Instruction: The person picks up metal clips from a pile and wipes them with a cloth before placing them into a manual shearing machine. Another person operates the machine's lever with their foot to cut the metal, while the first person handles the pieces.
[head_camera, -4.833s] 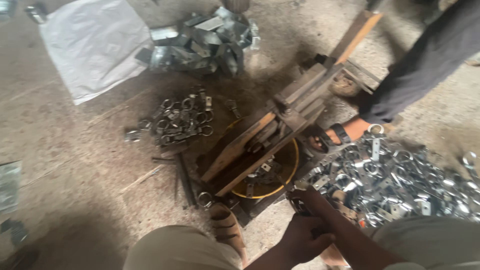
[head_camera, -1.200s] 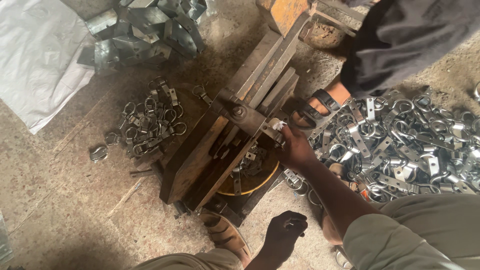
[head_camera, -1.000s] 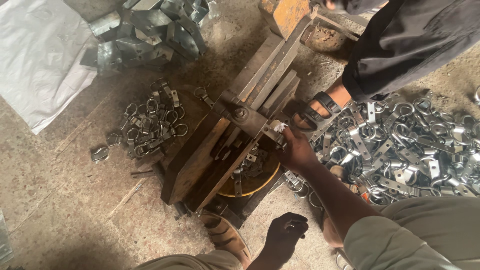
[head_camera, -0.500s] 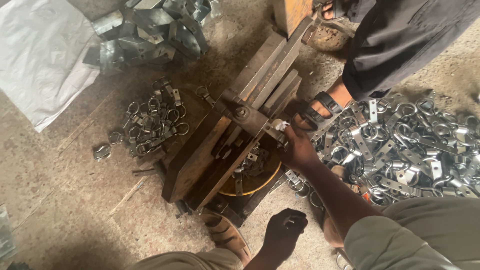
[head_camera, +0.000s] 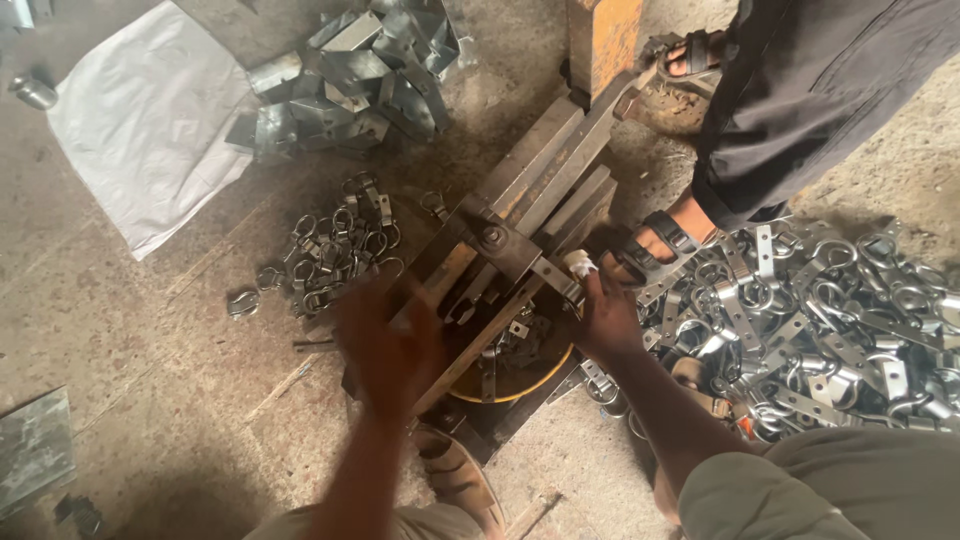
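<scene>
A small pale metal piece (head_camera: 580, 264) sits at the edge of the wooden press (head_camera: 510, 250) in the middle of the concrete floor (head_camera: 150, 400), pinched between the fingertips of the right hand (head_camera: 605, 320). The left hand (head_camera: 385, 345) hovers over the near left side of the press; it is blurred, so whether its fingers are spread or closed cannot be told, and it seems to hold nothing. Below the press's beams a yellow-rimmed bowl (head_camera: 510, 375) holds a few metal bits. Just left of the press lies a small heap of metal rings (head_camera: 335, 255); to the right, a much larger pile of clamps (head_camera: 830, 320) spreads toward the right edge of the floor. Further up lies a heap of folded metal plates (head_camera: 350, 80), with a white sack (head_camera: 150, 120) beside it toward the top left corner. Another person's sandalled foot (head_camera: 650, 245) rests beside the press, their dark trouser leg (head_camera: 800, 90) above it.
</scene>
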